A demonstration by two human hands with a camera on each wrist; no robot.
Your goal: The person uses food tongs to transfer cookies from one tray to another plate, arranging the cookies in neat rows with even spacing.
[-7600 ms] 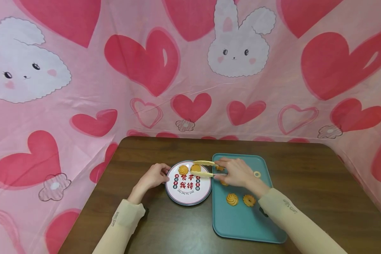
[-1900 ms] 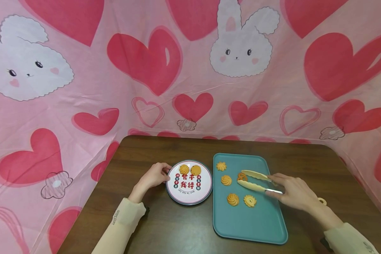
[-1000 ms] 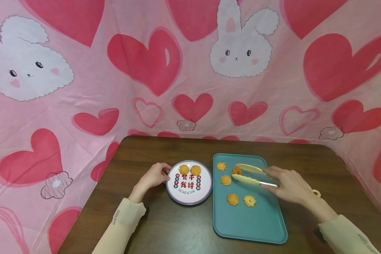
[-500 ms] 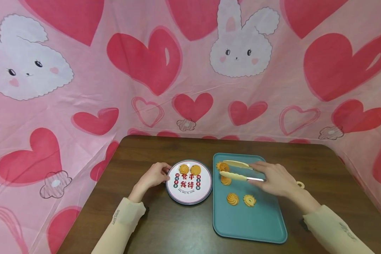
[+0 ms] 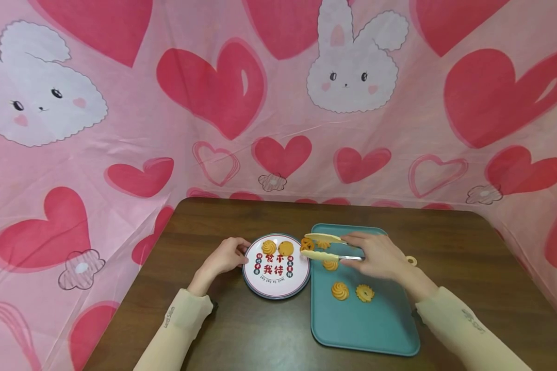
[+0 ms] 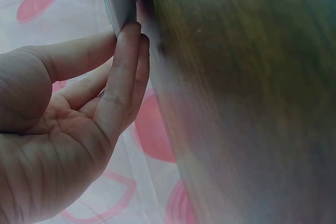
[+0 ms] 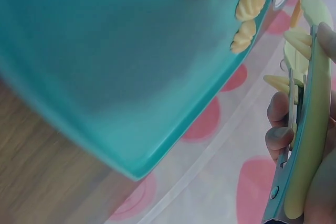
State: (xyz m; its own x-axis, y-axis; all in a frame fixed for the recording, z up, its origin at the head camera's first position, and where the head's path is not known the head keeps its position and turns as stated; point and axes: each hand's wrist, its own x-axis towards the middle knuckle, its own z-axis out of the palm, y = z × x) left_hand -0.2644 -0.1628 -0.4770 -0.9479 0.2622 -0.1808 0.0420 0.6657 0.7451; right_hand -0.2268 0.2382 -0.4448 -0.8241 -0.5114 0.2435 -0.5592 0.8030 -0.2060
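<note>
My left hand (image 5: pixel 226 256) pinches the left rim of a white plate (image 5: pixel 276 288) with red lettering; the left wrist view has its thumb and fingers on the plate's edge (image 6: pixel 121 3). Two round cookies lie on the plate, a swirled cookie (image 5: pixel 268 247) and a flat cookie (image 5: pixel 285 249). My right hand (image 5: pixel 379 256) grips pale yellow kitchen tongs (image 5: pixel 322 255), also close up in the right wrist view (image 7: pixel 315 119). A pretzel-shaped cookie (image 5: pixel 307 244) is held between the tong tips, over the gap between the plate's right rim and the tray.
A teal tray (image 5: pixel 366 330) lies right of the plate. On it are a star-shaped cookie (image 5: pixel 323 244), swirled cookies, one of them nearest the front (image 5: pixel 340 291), and a scalloped cookie (image 5: pixel 365 293). The brown table (image 5: pixel 232 330) ends before a pink heart-patterned cloth (image 5: pixel 190 170).
The tongs have taken hold of the pretzel-shaped cookie and carried it left from the tray to the plate's right edge. Earlier, they were over the plate by the flat cookie. My left hand stays put.
</note>
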